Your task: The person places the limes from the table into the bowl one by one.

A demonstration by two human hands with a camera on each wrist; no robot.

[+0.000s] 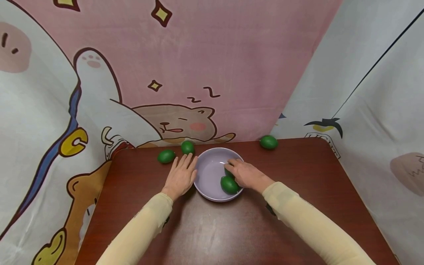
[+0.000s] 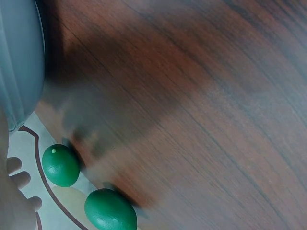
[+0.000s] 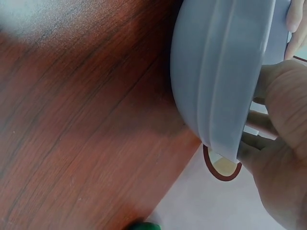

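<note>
A lilac bowl [image 1: 208, 180] stands on the table between the two hands. My right hand [image 1: 246, 175] reaches over its right rim, fingers bent around a green lime [image 1: 228, 172] that they largely cover. In front of that, a second lime [image 1: 230, 185] lies in the bowl. The right wrist view shows the fingers [image 3: 259, 122] passing over the bowl wall [image 3: 220, 72], their tips hidden inside. My left hand [image 1: 180, 176] is spread, palm down, along the bowl's left side, fingers straight. Two more limes, one [image 1: 166, 156] left and one [image 1: 187, 147] behind, lie near its fingertips.
Another lime [image 1: 268, 142] lies at the back right edge of the brown wooden table [image 1: 212, 232]. A printed cloth [image 1: 248, 73] with cartoon animals hangs behind the table and around its sides.
</note>
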